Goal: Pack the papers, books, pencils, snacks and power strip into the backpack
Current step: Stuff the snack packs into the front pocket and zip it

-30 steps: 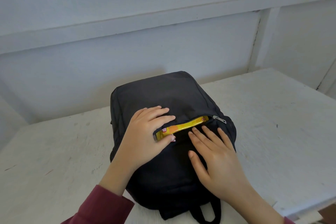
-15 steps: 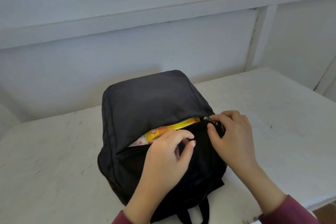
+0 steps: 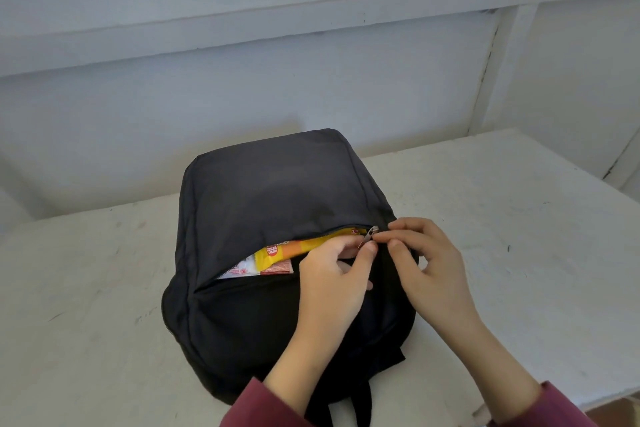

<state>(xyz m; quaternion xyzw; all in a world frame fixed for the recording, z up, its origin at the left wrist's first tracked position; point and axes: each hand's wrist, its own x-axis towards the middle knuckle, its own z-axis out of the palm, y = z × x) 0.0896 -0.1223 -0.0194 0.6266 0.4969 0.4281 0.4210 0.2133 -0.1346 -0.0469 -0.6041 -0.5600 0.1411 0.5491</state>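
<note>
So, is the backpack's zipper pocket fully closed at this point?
No, the backpack pocket gapes open with the yellow snack packet showing inside and the zipper pull at one end.

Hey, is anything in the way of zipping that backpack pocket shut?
Yes. A yellow snack packet sticks out of the open pocket along the zipper line, right beside the zipper pull, which the right hand pinches. The left hand also lies over the opening of the backpack.
</note>
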